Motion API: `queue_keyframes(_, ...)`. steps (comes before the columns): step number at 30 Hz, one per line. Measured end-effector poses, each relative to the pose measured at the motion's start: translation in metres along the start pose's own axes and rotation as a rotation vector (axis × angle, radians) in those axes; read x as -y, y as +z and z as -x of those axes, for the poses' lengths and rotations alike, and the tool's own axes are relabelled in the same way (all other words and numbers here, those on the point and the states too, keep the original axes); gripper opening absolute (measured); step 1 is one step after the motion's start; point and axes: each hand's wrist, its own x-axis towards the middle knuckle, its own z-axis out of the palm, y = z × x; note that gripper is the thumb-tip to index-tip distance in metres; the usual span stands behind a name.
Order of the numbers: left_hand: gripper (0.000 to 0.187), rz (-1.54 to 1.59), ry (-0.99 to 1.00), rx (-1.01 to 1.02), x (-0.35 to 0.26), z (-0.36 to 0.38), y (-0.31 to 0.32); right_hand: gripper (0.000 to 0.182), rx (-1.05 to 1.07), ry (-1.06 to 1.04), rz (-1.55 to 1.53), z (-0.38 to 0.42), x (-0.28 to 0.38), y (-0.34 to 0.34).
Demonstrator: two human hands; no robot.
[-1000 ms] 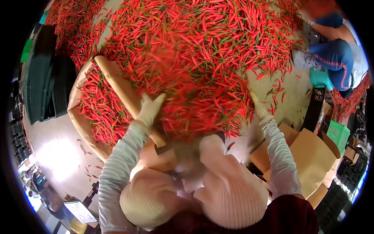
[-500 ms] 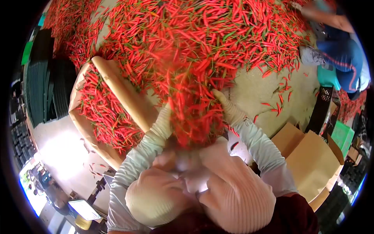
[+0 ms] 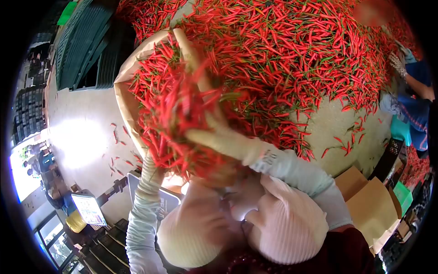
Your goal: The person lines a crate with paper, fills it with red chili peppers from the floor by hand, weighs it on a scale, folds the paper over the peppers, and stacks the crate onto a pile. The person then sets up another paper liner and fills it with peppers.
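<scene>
Blurred red chili peppers (image 3: pixel 182 107) are heaped over the mouth of a brown paper bag (image 3: pixel 124 98), which has more peppers inside. My right hand (image 3: pixel 216 137), in a pale glove, reaches across to the left and bears against the right side of this heap. Its thumb and fingers are partly apart around the peppers. My left hand (image 3: pixel 149 160) is at the heap's near left edge, by the bag's rim. Peppers hide the left fingers. A wide pile of red chili peppers (image 3: pixel 296 55) with green stems covers the floor beyond the bag.
Dark green crates (image 3: pixel 82 45) stand stacked at the upper left. Flattened brown cardboard (image 3: pixel 374 205) lies at the right. A co-worker's gloved hand (image 3: pixel 398 64) is beside the pile at the far right. Loose peppers (image 3: pixel 349 144) are scattered on the floor.
Both hands have moved left with the peppers, from the main pile to the paper bag. My view has turned, so the bag now appears higher and nearer the middle.
</scene>
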Motion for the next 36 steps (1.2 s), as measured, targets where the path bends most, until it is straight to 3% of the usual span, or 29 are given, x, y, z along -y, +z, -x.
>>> queue_keyframes(1,0.064,0.005,-0.057,-0.057,-0.005,-0.003,-0.008,0.084,0.053,0.091,0.086,-0.008,-0.004,0.003)
queue_keyframes(2,0.069,0.034,-0.155,-0.305,-0.016,0.0,0.0,0.08,-0.072,0.072,0.238,-0.001,0.0,0.013)
queue_keyframes(3,0.069,0.038,-0.153,-0.305,-0.011,-0.009,-0.017,0.075,-0.046,0.114,0.325,0.001,-0.003,0.004)
queue_keyframes(5,0.06,-0.576,0.456,-0.424,0.006,-0.035,-0.062,0.06,-0.204,0.089,0.305,0.022,0.012,-0.027)
queue_keyframes(6,0.061,-1.217,0.761,-0.638,-0.01,-0.033,-0.017,0.053,-0.283,0.074,0.294,0.033,0.019,-0.043)
queue_keyframes(7,0.058,-1.409,0.952,-0.583,-0.025,-0.036,0.01,0.047,-0.556,-0.047,0.497,0.047,0.005,-0.079)
queue_keyframes(9,0.049,-0.888,0.506,-0.222,-0.046,-0.05,0.085,0.059,-0.987,-0.17,0.474,0.086,0.004,-0.148)
queue_keyframes(11,0.047,-1.025,0.512,0.038,-0.052,-0.088,0.141,0.076,-1.353,-0.288,0.266,0.12,0.009,-0.214)
queue_keyframes(13,0.061,-0.904,0.53,0.26,-0.033,-0.169,0.167,0.072,-1.457,-0.229,0.153,0.167,-0.015,-0.314)
queue_keyframes(15,0.086,-1.058,0.303,0.046,-0.035,-0.265,0.212,0.069,-1.578,-0.143,0.024,0.192,-0.02,-0.353)
queue_keyframes(17,0.112,-1.297,0.305,-0.045,-0.024,-0.33,0.197,0.084,-1.095,-0.137,-0.411,0.18,-0.005,-0.35)
queue_keyframes(19,0.124,-1.298,0.12,-0.224,-0.031,-0.35,0.218,0.084,-1.107,-0.155,-0.443,0.163,-0.003,-0.352)
queue_keyframes(20,0.131,-1.313,0.112,-0.198,-0.03,-0.362,0.21,0.082,-1.016,-0.183,-0.461,0.154,-0.001,-0.35)
queue_keyframes(21,0.133,-1.075,0.173,-0.193,-0.022,-0.387,0.206,0.08,-0.953,-0.215,-0.486,0.154,-0.002,-0.356)
queue_keyframes(22,0.13,-0.992,0.189,-0.138,-0.012,-0.407,0.197,0.096,-0.806,-0.214,-0.33,0.139,-0.007,-0.357)
queue_keyframes(24,0.13,-0.764,0.101,0.045,-0.019,-0.358,0.222,0.085,-0.842,-0.243,-0.322,0.114,-0.004,-0.345)
queue_keyframes(25,0.133,-0.629,-0.009,0.165,-0.031,-0.289,0.258,0.085,-0.842,-0.247,-0.333,0.101,-0.023,-0.343)
queue_keyframes(26,0.133,-0.548,-0.011,0.222,-0.022,-0.291,0.258,0.086,-0.703,-0.305,-0.075,0.088,-0.05,-0.35)
queue_keyframes(28,0.12,-0.426,-0.027,0.314,-0.009,-0.279,0.262,0.086,-0.544,-0.373,0.188,0.053,-0.035,-0.331)
queue_keyframes(30,0.091,-0.334,-0.064,0.347,0.014,-0.297,0.245,0.087,-0.672,-0.152,-0.507,0.039,-0.01,-0.3)
queue_keyframes(32,0.048,-0.201,-0.222,0.381,0.027,-0.316,0.233,0.087,-0.683,-0.125,-0.548,0.042,-0.02,-0.3)
queue_keyframes(35,0.045,-0.165,-0.088,0.508,0.036,-0.292,0.238,0.084,-0.744,-0.081,-0.529,0.042,-0.023,-0.302)
queue_keyframes(36,0.046,-0.1,-0.114,0.4,0.029,-0.263,0.253,0.083,-0.732,-0.151,-0.446,0.045,-0.016,-0.292)
